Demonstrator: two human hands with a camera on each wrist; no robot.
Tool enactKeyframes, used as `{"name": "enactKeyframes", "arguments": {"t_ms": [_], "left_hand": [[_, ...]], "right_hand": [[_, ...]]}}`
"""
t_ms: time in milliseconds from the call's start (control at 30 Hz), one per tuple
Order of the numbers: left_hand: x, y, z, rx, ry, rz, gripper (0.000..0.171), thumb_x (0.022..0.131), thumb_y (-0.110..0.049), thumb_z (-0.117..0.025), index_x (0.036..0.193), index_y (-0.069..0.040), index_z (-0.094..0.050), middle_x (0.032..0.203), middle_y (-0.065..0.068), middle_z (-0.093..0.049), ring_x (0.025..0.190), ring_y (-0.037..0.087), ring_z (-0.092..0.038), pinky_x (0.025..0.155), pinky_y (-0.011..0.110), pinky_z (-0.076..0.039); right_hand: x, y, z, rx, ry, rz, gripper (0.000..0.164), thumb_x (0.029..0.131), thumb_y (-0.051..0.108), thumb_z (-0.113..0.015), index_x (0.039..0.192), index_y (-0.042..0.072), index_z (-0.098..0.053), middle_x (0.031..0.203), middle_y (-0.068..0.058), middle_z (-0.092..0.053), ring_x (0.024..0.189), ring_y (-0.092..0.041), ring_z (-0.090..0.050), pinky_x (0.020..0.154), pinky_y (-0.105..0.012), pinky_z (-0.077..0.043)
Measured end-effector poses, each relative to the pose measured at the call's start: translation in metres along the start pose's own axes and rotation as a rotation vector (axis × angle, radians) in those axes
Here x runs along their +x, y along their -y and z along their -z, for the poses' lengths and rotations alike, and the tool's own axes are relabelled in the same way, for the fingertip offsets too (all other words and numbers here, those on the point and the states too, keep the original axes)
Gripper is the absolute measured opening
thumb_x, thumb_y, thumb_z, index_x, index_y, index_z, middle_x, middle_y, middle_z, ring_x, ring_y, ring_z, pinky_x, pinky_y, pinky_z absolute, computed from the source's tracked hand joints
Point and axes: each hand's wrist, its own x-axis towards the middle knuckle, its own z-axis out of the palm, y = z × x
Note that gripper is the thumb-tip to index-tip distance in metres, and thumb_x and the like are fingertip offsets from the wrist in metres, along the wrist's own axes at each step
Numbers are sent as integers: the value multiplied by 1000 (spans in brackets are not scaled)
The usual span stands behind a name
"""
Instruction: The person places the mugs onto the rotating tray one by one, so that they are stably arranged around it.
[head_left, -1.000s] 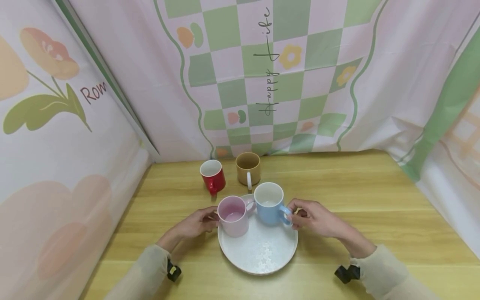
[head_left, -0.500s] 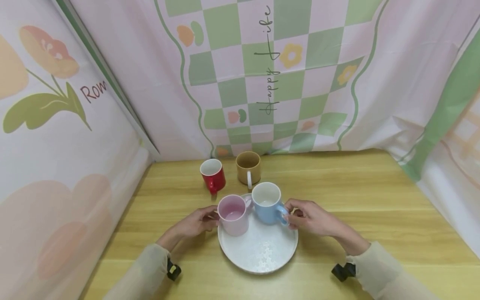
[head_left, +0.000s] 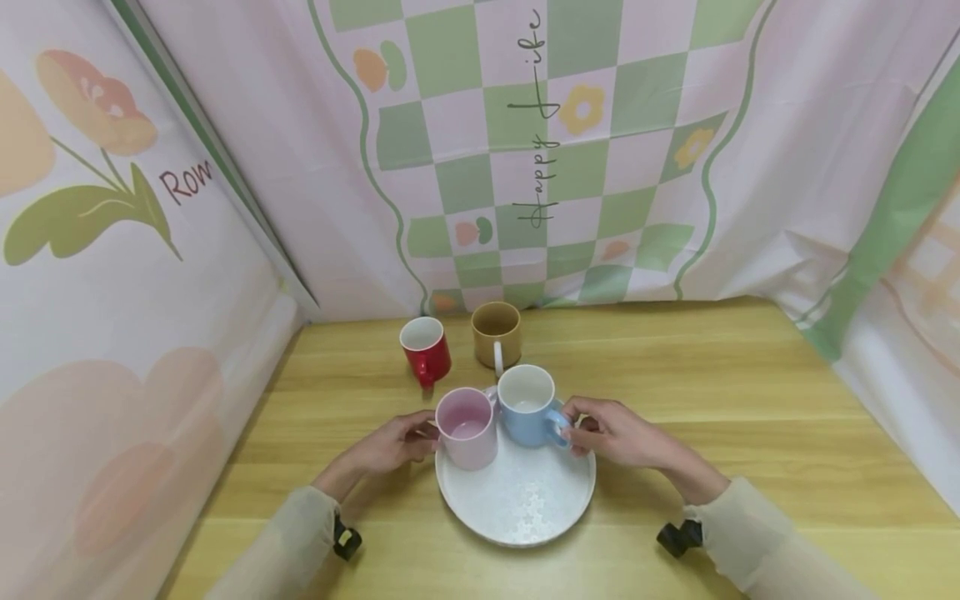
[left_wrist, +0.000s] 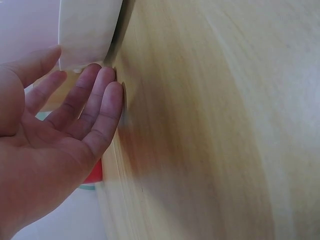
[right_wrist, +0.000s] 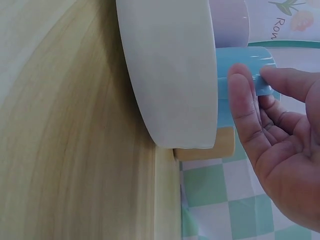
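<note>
On a round white tray (head_left: 517, 508) stand a pink mug (head_left: 471, 442) and a light-blue mug (head_left: 527, 421), both upright. My right hand (head_left: 618, 432) pinches the blue mug's handle (right_wrist: 263, 86) between thumb and fingers. At the tray's left side is my left hand (head_left: 392, 444), its thumb by the tray's rim next to the pink mug. In the left wrist view, the left hand's fingers (left_wrist: 102, 107) are relaxed and curl round nothing; whether the thumb touches the rim or mug I cannot tell. The pink mug's handle points toward the blue mug and is partly hidden.
Behind the tray, a red mug (head_left: 427, 354) and a brown mug (head_left: 498, 325) with a white handle stand on the wooden table (head_left: 697, 367). A printed cloth (head_left: 577, 167) hangs along the table's back edge.
The blue mug has slid a little left on the tray, closer to the pink mug, with my right hand on its handle. My left hand and the pink mug have hardly moved.
</note>
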Motion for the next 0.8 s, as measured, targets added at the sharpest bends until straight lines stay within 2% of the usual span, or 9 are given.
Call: {"name": "enactKeyframes", "arguments": {"t_ms": [633,800], "left_hand": [[0,2,-1,-11,-9,32,48,101,-16,-58,148,-15,-47,134,16,-62,122,31,-60,91,37,-59],[1,2,-1,-13,-8,16,48,101,-14,-58,148,-13,-47,135,18,-62,123,33,-59,91,38,-59]], "right_hand": [[9,-6,-5,-11,8,3,5,100,11,-59,101,7,-59,88,-9,-65,73,-11,-66,66,-33,-61],[11,-8,-6,-6,11,-1,3,100,11,-59,101,7,-59,89,-9,-65,75,-12,-66,67,-33,-61]]}}
